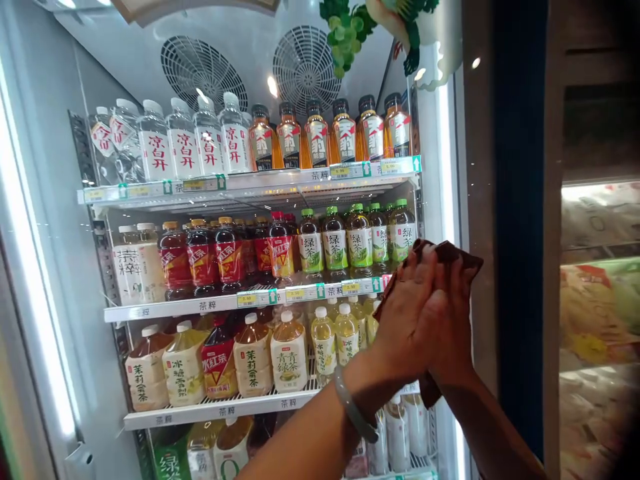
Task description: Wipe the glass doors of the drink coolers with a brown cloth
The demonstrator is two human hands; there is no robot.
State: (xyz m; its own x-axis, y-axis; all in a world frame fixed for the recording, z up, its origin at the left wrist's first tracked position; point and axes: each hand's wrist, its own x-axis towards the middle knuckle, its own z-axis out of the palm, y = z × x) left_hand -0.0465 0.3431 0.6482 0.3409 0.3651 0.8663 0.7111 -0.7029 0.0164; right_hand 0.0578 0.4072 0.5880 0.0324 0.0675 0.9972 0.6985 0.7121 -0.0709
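A dark brown cloth (459,255) is pressed against the glass door of a lit drinks fridge. Its upper corner sticks out above the fingers, and a fold hangs below the wrists. My left hand (407,313), with a pale bangle (354,407) at the wrist, lies along the cloth with its fingers stretched upward. Tight beside it and partly overlapped, my right hand (453,323) also presses the cloth; some of its fingers are hidden. Behind the glass, nearest the hands, stand green tea bottles (360,240) with green caps.
Fridge shelves (173,311) carry several rows of bottles, including clear water bottles (185,143) and amber drinks (317,137). A grape decoration (345,40) hangs at the top right. A dark upright frame (517,233) separates this fridge from another lit cabinet (600,293) with packaged goods.
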